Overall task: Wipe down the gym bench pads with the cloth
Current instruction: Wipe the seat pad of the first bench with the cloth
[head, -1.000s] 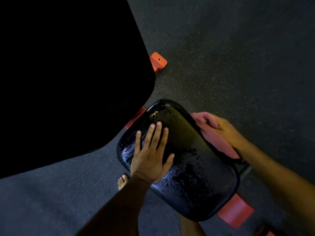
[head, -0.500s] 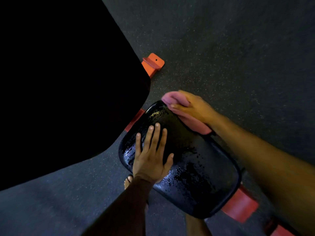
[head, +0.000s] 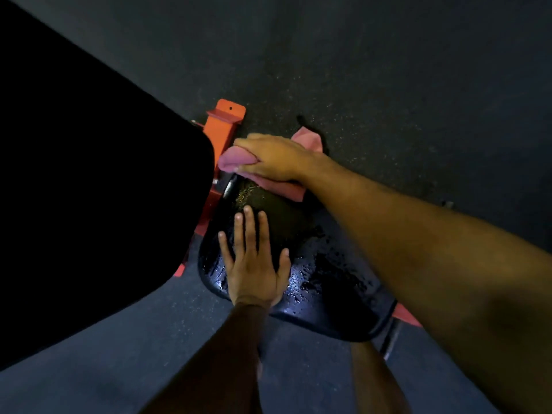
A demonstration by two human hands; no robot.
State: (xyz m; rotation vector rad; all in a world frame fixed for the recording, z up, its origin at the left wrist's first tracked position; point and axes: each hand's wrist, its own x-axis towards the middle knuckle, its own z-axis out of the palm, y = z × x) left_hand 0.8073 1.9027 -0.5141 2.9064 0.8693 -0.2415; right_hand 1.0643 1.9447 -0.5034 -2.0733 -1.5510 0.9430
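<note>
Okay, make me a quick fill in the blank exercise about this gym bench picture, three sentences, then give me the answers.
1. The right hand grips a cloth whose colour is ____.
2. The left hand rests flat, fingers straight, on the black ____.
3. The bench frame showing beside the pad is painted ____.

Missing words: pink; seat pad; orange-red.
</note>
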